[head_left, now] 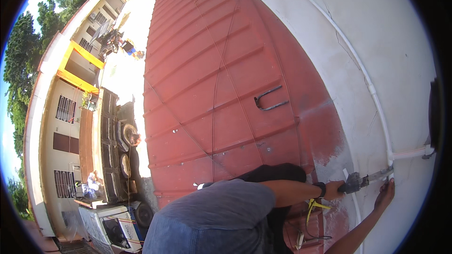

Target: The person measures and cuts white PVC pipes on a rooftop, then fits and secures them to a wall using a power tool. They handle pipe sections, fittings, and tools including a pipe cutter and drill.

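at the lower right of the frame the person's left hand (335, 189) is clenched around the dark handle of a small saw (365, 179), whose flat grey blade points right and meets a white pipe (382, 127) just below the tee joint (390, 156) where a short branch runs off to the right edge. the right hand (386, 194) comes up from the bottom edge and rests open against the white wall (301, 28) right beside the blade tip and the pipe; whether its fingers pinch the pipe i cannot tell. the pipe itself runs in a long curve from the top centre down the wall to this joint and looks whole above it. at the blade no finished cut shows, so the sawing seems begun at most, with the separation not yet done. a loose short white pipe length (352, 195) lies below the saw. a yellow strap (314, 205) hangs near the left wrist, over the red metal roof (212, 66) filling the middle of the frame.
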Action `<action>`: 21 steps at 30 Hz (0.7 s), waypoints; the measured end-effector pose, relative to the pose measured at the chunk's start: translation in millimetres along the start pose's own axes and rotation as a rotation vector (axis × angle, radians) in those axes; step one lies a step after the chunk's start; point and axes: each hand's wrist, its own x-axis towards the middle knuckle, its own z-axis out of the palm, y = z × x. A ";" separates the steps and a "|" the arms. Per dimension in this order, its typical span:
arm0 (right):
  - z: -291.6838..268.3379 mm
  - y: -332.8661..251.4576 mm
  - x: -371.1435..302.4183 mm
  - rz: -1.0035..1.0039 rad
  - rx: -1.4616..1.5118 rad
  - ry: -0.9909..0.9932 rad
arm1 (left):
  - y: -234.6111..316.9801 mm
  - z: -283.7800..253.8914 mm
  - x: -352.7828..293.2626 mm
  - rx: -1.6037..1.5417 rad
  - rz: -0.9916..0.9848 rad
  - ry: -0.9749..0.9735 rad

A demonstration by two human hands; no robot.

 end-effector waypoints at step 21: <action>16.5 -22.0 -19.2 0.026 -0.108 0.118 | 29.5 -3.5 -17.1 0.280 0.149 -0.019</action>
